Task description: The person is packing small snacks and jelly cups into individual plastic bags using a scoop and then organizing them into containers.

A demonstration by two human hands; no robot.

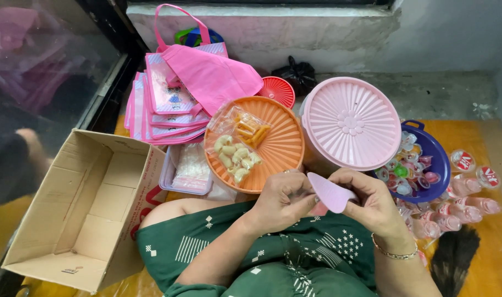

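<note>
I sit on the floor with both hands raised over my lap, above my green patterned dress (273, 256). My left hand (281, 199) and my right hand (372, 201) are both closed on one small pale pink plastic piece (330, 192), flat, with a rounded edge; it looks like a little pouch or a scoop, but from this angle I cannot tell which. My left fingers pinch its near end, and my right thumb and fingers grip its far side. On my right wrist sits a thin gold bracelet (394, 254).

Just beyond my hands lies a round orange ribbed plastic lid (281, 146), and on it rest two clear bags of snacks (240, 146), one with pale puffed pieces, one with orange sticks. Beside it, to the right, stands a big round pink plastic container with a ribbed lid (351, 122). A blue plastic basin (440, 159) full of small coloured jelly cups touches that container's right side. Small sealed cups of pink drink (470, 184) lie on the yellow mat (481, 269) further right.

To my left an open brown cardboard box (80, 209) sits empty. Behind it is a stack of pink fabric tote bags (174, 93), and a small red ribbed lid (276, 91) lies near the wall.
</note>
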